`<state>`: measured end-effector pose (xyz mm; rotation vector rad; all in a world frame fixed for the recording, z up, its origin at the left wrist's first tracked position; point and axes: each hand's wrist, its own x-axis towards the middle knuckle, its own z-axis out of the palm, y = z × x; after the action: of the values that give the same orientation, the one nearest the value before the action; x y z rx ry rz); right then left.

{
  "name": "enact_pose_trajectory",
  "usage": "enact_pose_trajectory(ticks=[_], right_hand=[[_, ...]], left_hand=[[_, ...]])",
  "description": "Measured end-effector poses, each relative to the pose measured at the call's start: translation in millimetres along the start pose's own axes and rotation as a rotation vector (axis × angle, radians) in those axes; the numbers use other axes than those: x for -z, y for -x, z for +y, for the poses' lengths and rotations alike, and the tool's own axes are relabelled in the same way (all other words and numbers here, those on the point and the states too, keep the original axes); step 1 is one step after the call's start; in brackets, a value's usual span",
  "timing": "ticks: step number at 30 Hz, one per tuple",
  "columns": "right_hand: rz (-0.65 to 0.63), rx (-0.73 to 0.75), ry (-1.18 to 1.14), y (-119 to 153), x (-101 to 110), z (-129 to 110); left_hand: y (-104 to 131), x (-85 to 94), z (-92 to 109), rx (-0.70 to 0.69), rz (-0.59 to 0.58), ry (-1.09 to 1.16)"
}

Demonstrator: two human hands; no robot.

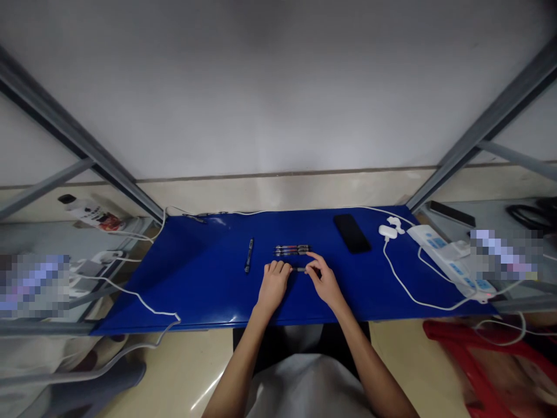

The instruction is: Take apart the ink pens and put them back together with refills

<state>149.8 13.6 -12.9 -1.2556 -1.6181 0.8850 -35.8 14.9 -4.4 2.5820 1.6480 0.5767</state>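
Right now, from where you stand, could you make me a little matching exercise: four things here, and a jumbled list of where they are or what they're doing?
1. Hands
2. Bottle
3. Power strip
4. Pen row

A. left of the blue table
B. holding a pen
C. just beyond the hands
D. at the table's right end

Pairs: 1-B, 2-A, 3-D, 4-C

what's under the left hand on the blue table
The blue table is under the left hand. A pen shows from it toward the right hand; the pen's left part is covered, and anything else beneath the palm can't be seen.
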Motion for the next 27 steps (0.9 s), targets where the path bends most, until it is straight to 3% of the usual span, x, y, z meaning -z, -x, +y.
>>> enact_pose_trajectory(ticks=[4,12,20,27], right_hand=[[0.05,0.086,0.081,-0.1,0.0,-0.3],[0.032,-0.021,-0.018,-1.1,-0.1,-1.9],[0.326,-0.156,-0.118,0.7,3.2,7.2],[0.564,-0.205,-0.139,1.8,5.2,11.9]], left_hand=[[-1.0,0.2,0.0,0.007,-0.012,0.009],[0.7,2.2,1.4,-0.018,0.004,0.039],[-0.2,5.5,1.8,0.054,0.01,0.073],[-0.6,3.9,-6.1,0.263,0.083,0.189]])
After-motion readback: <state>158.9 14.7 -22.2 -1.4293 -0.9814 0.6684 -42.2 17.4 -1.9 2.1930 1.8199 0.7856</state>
